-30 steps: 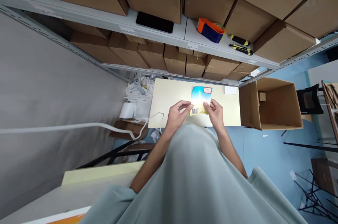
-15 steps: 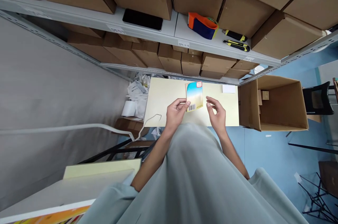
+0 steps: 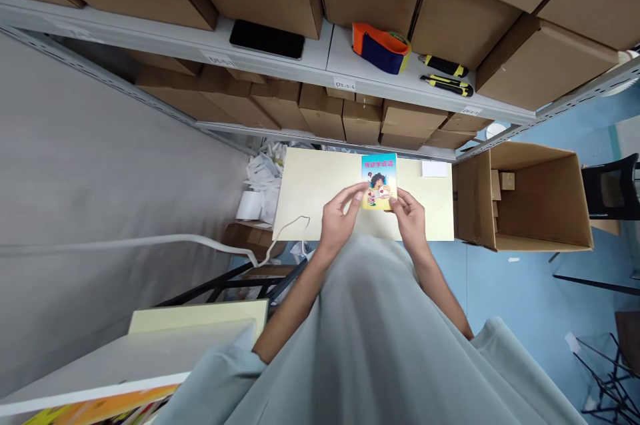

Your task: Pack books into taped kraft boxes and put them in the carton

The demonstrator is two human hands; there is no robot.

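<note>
A small booklet (image 3: 379,179) with a blue and yellow cartoon cover is held up over the pale yellow table (image 3: 310,191). My left hand (image 3: 340,218) pinches its lower left corner. My right hand (image 3: 410,215) grips its lower right corner. The cover with the printed title faces me. Both hands sit close to my body, above the table's near edge.
An open cardboard box (image 3: 525,195) stands right of the table. A small white card (image 3: 434,169) lies on the table's far right. The shelf holds a tape dispenser (image 3: 380,48), a black phone (image 3: 267,39), cutters (image 3: 445,76) and several cartons. White packets (image 3: 260,175) are piled at the left.
The booklet was turned over from its barcode side to its cover. My right hand let go midway, then took hold of it again.
</note>
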